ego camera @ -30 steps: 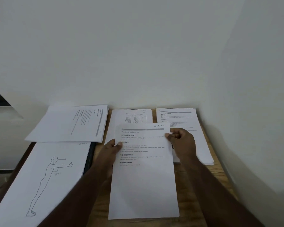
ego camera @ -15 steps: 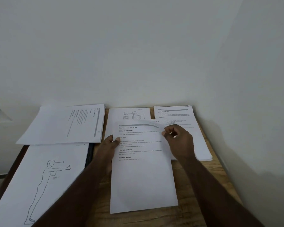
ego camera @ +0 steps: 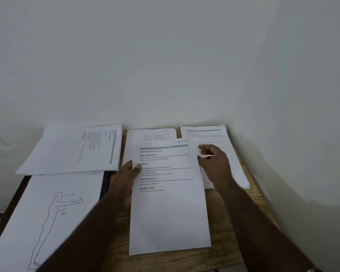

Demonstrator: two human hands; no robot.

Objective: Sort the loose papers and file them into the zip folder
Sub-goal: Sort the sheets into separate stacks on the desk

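Printed sheet (ego camera: 169,209) held between both hands above wooden table (ego camera: 220,197). Left hand (ego camera: 126,177) pinching left edge, thumb on top. Right hand (ego camera: 214,163) curled, pinching right edge.

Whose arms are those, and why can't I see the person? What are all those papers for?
The camera sits on the person's head and looks down, so you see only their two arms reaching out, just as they see them. They stand at a wooden table in the corner of a white room. The left hand grips the left edge of a printed page, thumb on top. The right hand pinches something white at that page's upper right edge; it is too blurry to tell if it is this page's corner or another sheet. Around lie more papers: a drawing of a standing figure, a sideways stack, a sheet with a table and a right-hand stack. They are being sorted.
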